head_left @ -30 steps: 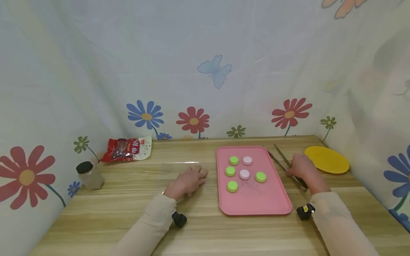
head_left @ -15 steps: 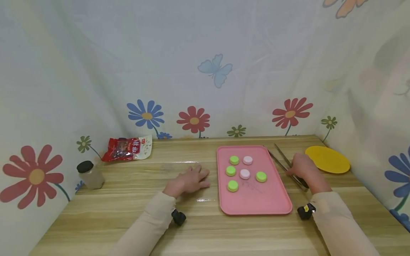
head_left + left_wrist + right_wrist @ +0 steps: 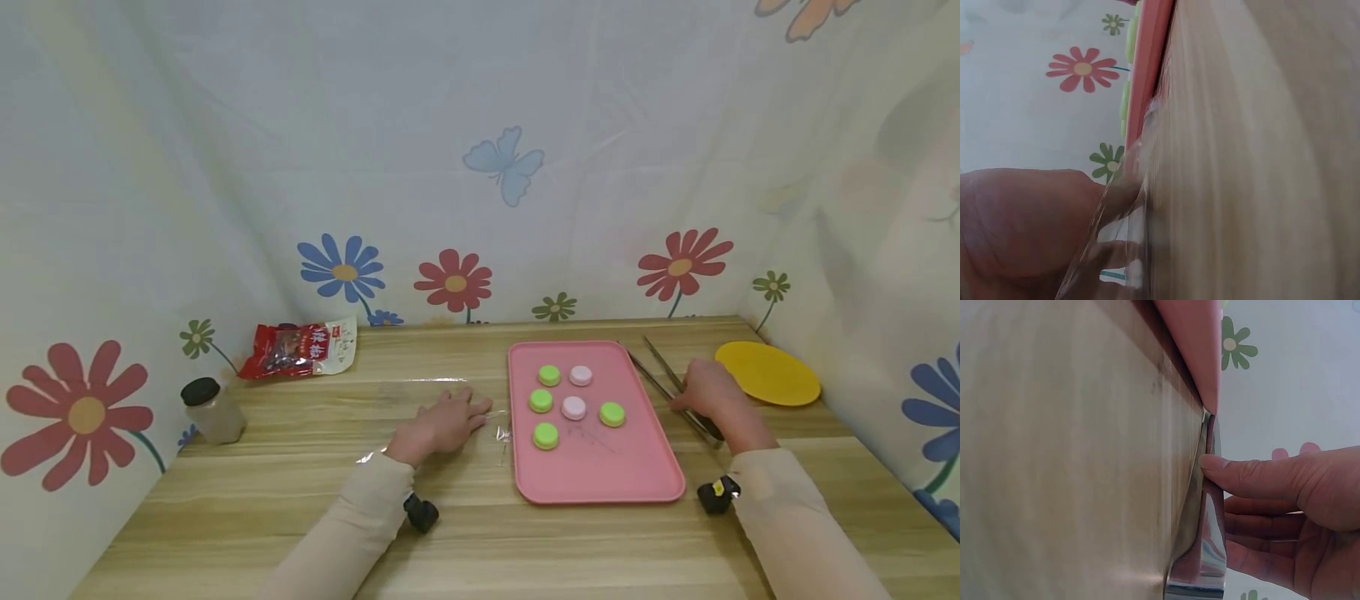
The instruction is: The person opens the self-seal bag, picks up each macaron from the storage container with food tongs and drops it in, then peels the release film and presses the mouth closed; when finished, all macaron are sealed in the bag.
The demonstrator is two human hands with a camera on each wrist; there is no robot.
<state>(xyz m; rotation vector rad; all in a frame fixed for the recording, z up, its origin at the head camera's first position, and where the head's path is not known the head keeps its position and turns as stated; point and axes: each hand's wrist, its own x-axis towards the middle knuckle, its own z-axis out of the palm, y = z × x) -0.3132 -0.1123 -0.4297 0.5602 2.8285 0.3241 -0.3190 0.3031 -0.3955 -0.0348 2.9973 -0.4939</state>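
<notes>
A right hand (image 3: 712, 392) pinches one pair of metal tongs (image 3: 1211, 537), thumb on the near side and fingers on the other, the two arms standing apart at their far ends, while a left hand (image 3: 446, 421) lies palm down with its fingers extended over a piece of clear plastic (image 3: 502, 432) (its exact shape is hard to make out beyond a few glints). Counted outward from the hands: one pink tray (image 3: 600, 475), bearing four green macaron-shaped pieces (image 3: 546, 436) and two pale pink ones (image 3: 573, 407); one yellow plate (image 3: 767, 373); one red-and-white packet (image 3: 300, 350); and one jar (image 3: 216, 417) with a black lid. The tongs are directly in the right hand's grasp, at the tray's right edge, with their joined end toward the person and their tips pointing away; the plate sits just beyond that hand, to its right. The tray stands between the two hands, with the clear plastic at its left side, under the left hand. Farther left are the jar, upright, and the packet, lying at the back of the wood-grain table (image 3: 480, 550) before a curtain (image 3: 375, 125) printed with flowers and butterflies.
</notes>
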